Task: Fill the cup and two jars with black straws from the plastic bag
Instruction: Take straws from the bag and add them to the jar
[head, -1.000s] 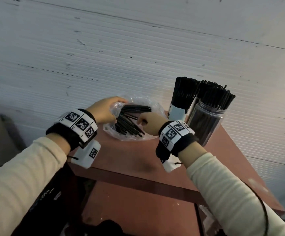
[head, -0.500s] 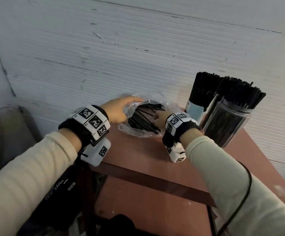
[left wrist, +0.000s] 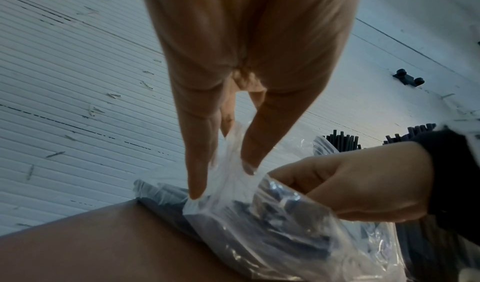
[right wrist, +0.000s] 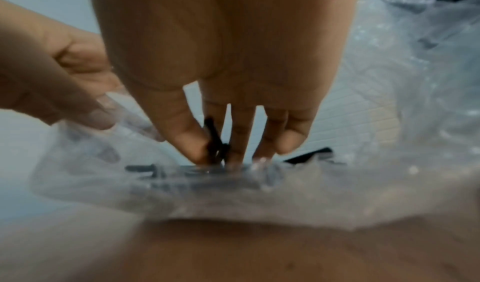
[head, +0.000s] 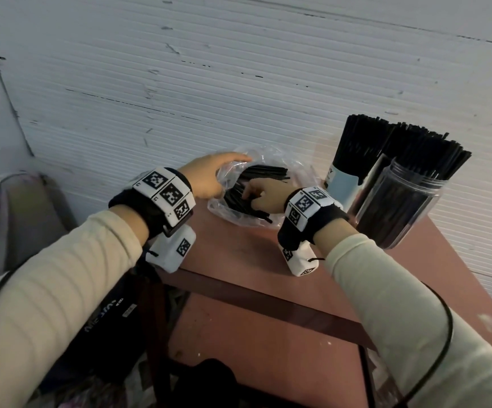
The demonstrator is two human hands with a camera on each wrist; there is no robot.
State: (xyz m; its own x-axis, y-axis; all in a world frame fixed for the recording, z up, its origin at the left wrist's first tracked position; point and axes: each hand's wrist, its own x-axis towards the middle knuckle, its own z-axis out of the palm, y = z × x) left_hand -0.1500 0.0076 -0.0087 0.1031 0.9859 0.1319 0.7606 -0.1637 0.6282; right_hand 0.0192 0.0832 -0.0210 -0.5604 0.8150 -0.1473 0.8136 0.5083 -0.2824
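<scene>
A clear plastic bag [head: 295, 172] lies at the back of the red-brown table [head: 239, 254] with loose black straws [head: 268, 173] inside. My left hand [head: 227, 172] pinches the bag's left rim and lifts it, plainly seen in the left wrist view [left wrist: 223, 175]. Reaching into the bag's mouth, my right hand [head: 253, 195] has thumb and fingers closed on a few straws [right wrist: 214, 134]. To the right stand a cup [head: 340, 179] with a pale label, a clear jar [head: 398, 210] and a second jar [head: 377, 172] between them, all packed with upright straws.
A ribbed white wall [head: 239, 83] runs close behind the table. The table's front edge is near my wrists, with a lower shelf [head: 253, 348] beneath. A grey seat [head: 18, 216] and a black bag [head: 97, 334] sit to the left.
My right hand has pushed further into the bag and closed on straws. The left hand keeps hold of the bag's rim. The head view has shifted, so everything sits further right.
</scene>
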